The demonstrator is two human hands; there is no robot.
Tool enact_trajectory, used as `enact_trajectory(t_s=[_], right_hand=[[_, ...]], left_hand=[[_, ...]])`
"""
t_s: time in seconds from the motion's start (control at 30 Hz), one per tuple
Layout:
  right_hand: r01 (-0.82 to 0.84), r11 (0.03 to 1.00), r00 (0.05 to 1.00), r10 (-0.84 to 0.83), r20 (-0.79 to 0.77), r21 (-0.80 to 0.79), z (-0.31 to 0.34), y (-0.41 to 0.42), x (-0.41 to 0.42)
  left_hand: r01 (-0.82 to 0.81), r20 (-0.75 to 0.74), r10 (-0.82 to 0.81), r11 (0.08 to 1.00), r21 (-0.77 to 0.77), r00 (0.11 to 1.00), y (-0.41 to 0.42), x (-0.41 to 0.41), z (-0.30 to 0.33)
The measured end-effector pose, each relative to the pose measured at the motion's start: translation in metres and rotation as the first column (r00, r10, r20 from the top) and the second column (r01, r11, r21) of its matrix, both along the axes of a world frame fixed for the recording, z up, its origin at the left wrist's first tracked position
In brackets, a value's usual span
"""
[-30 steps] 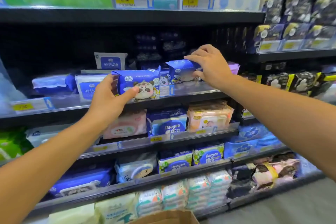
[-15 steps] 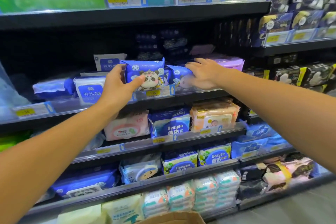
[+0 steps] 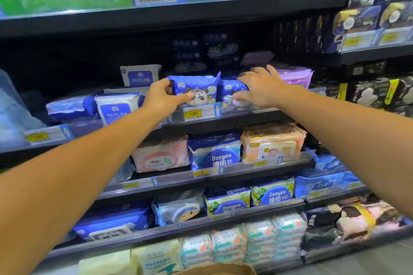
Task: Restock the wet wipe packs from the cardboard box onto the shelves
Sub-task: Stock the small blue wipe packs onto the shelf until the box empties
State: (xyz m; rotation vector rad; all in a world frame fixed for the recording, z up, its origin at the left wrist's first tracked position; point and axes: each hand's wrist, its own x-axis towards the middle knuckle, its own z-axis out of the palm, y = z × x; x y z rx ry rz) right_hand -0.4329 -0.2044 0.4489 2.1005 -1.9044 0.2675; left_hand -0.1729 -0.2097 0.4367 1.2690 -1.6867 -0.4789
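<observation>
Blue panda pack [image 3: 196, 89], gripped by left hand [image 3: 161, 98], could topple toward six o'clock if right hand [image 3: 259, 89], clasping its neighbour pack [image 3: 230, 91], nudges it.

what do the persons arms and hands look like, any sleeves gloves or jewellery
Both forearms are bare for as far as they show; no sleeve or cuff comes into view. The left hand and the right hand are bare too: no gloves. No watch, bracelet or wristband shows at either wrist, and no ring is visible on the fingers that can be seen. Nails look short and unpainted, though the picture is too soft to be sure.
</observation>
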Motion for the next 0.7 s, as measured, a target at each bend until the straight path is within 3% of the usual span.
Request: enact_trajectory(t_s=[0.07,0.27,0.37,0.43,0.5,0.57,0.63,0.7], right_hand=[[-0.01,1.0,0.998,0.01,0.067,0.001,-0.006,0.003,-0.003],[-0.16,0.96,0.973,0.193,0.128,-0.232,-0.048,0.009,0.011],[-0.119,0.982,0.979,0.141,0.148,-0.146,-0.042,-0.002,0.011],[-0.099,0.993,0.986,0.107,0.131,-0.065,-0.033,0.002,0.012],[-0.106,0.988,0.979,0.124,0.161,-0.112,-0.034,0.018,0.014],[-0.131,0.952,0.971,0.179,0.156,-0.276,-0.049,0.038,0.016],[-0.148,0.936,0.972,0.197,0.127,-0.318,-0.069,0.048,0.017],[-0.155,0.942,0.969,0.204,0.14,-0.297,-0.08,0.043,0.016]], left_hand=[[-0.029,0.04,0.029,1.0,-0.001,0.999,0.001,0.001,0.002],[-0.124,0.27,0.143,0.988,-0.086,0.952,-0.007,-0.006,0.001],[-0.118,0.276,0.113,0.993,0.003,0.954,-0.007,-0.012,-0.001],[-0.125,0.389,0.097,0.991,0.049,0.916,-0.002,-0.013,0.003],[-0.176,0.568,0.244,0.969,-0.172,0.786,0.011,-0.011,-0.002],[-0.055,0.538,0.343,0.876,-0.479,0.77,0.025,-0.012,-0.017],[0.059,0.556,0.245,0.879,-0.472,0.794,0.038,-0.019,-0.038],[0.044,0.594,0.203,0.926,-0.375,0.779,0.04,-0.028,-0.054]])
